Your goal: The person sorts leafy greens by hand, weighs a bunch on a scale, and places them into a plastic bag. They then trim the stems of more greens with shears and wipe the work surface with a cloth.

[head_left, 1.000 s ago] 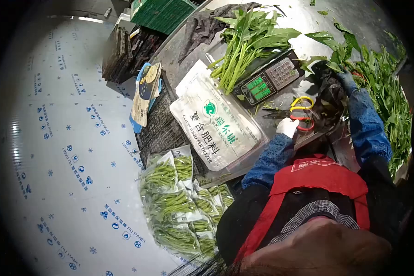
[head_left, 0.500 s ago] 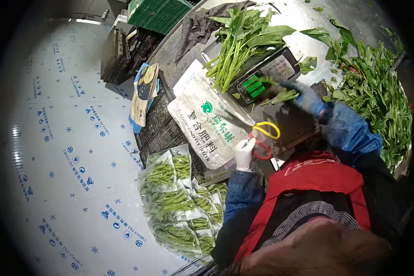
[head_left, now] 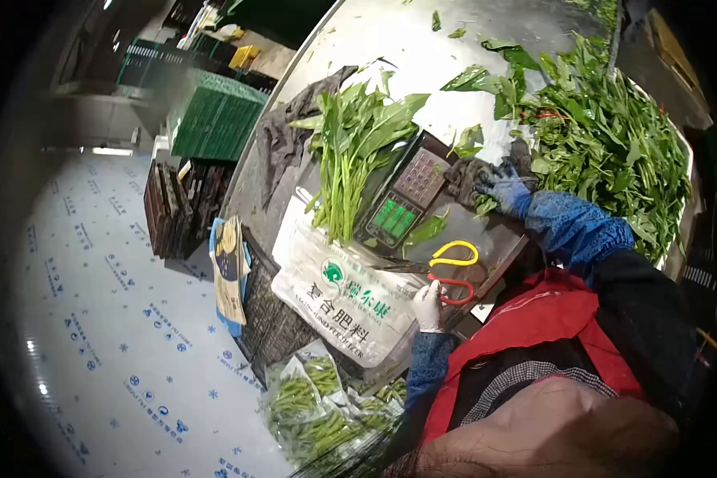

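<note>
My left hand, in a white glove, is closed on scissors with one yellow and one red handle loop. My right hand, in a blue glove, has bent fingers around some green leaves, beside a dark crumpled cloth. Left of it, a scale shows lit green digits. A bunch of leafy green stems lies on the scale's left side. A loose leaf rests below the display. Under the stems' cut ends spreads a printed white sack.
A large heap of leafy greens fills the right side. Bagged cut stems lie at the lower left. Green crates, dark stacked boards and a gray cloth are farther back.
The view has shifted, and the scene appears lower and turned. My right hand has moved from over the scale's display with leaves to the dark cloth beside the heap. My left hand still holds the scissors.
</note>
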Available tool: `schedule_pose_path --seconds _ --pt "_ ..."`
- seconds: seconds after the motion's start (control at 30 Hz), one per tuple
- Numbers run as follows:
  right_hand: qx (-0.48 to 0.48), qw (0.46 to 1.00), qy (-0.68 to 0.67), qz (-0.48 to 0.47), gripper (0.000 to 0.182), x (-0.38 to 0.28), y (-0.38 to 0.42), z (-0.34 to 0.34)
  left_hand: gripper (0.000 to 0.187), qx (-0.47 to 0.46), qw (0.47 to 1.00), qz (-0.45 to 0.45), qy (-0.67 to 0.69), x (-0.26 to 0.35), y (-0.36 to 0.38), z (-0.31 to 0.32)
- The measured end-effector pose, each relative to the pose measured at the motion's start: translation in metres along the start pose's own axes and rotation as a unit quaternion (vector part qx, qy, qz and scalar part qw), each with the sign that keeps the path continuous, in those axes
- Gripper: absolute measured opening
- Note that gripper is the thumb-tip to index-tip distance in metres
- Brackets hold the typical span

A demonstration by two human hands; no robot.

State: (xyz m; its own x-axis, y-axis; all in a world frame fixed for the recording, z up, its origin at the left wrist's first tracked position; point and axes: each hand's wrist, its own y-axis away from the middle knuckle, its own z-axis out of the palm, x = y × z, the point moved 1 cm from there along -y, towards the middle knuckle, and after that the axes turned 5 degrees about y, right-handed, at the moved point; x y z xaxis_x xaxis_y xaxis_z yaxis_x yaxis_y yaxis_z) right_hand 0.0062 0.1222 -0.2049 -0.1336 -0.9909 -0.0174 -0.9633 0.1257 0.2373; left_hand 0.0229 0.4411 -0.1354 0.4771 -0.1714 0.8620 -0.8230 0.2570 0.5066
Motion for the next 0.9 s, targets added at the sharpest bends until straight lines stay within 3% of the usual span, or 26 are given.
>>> schedule_pose_path --seconds 0.07,0.27,0.43,0.5,0.6,0.67,0.77,0.8,0.83,0.87,0.9 --pt "0.013 0.997 0.017 0.076 0.049 0.054 0.005 0.005 0.021 -0.061 0.997 -0.025 0.038 -0.013 -0.016 0.016" --pt "-0.012 0.939 0.02 0.342 0.05 0.234 0.042 0.025 0.023 -0.102 0.992 -0.026 0.073 -0.042 -0.039 0.061" --pt "0.002 0.876 -0.015 0.483 0.05 0.381 0.111 0.102 0.021 -0.116 0.984 -0.055 0.123 -0.056 -0.042 0.071" --pt "0.055 0.84 -0.119 0.527 0.047 0.377 0.139 0.071 0.02 -0.1 0.988 -0.053 0.103 -0.058 -0.043 0.074" --pt "0.26 0.752 -0.358 0.488 0.043 0.364 0.148 0.039 0.019 -0.119 0.979 -0.063 0.156 -0.059 -0.046 0.071" --pt "0.37 0.681 -0.51 0.374 0.041 0.338 0.13 0.008 0.019 -0.115 0.979 -0.064 0.158 -0.06 -0.052 0.069" --pt "0.419 0.621 -0.641 0.171 0.04 0.273 0.065 -0.053 0.018 -0.087 0.988 -0.074 0.104 -0.048 -0.049 0.071" --pt "0.419 0.621 -0.641 0.167 0.04 0.255 0.036 -0.05 0.018 -0.077 0.988 -0.077 0.111 -0.045 -0.047 0.072" --pt "0.435 0.614 -0.651 0.095 0.04 0.227 0.0 -0.06 0.018 -0.067 0.988 -0.079 0.118 -0.042 -0.045 0.074" --pt "0.411 0.787 -0.445 0.119 0.045 0.188 -0.008 -0.098 0.018 -0.065 0.991 -0.093 0.065 -0.051 -0.052 0.069" --pt "0.4 0.884 -0.2 0.138 0.05 0.148 -0.015 -0.139 0.018 -0.073 0.988 -0.107 0.081 -0.049 -0.05 0.068"
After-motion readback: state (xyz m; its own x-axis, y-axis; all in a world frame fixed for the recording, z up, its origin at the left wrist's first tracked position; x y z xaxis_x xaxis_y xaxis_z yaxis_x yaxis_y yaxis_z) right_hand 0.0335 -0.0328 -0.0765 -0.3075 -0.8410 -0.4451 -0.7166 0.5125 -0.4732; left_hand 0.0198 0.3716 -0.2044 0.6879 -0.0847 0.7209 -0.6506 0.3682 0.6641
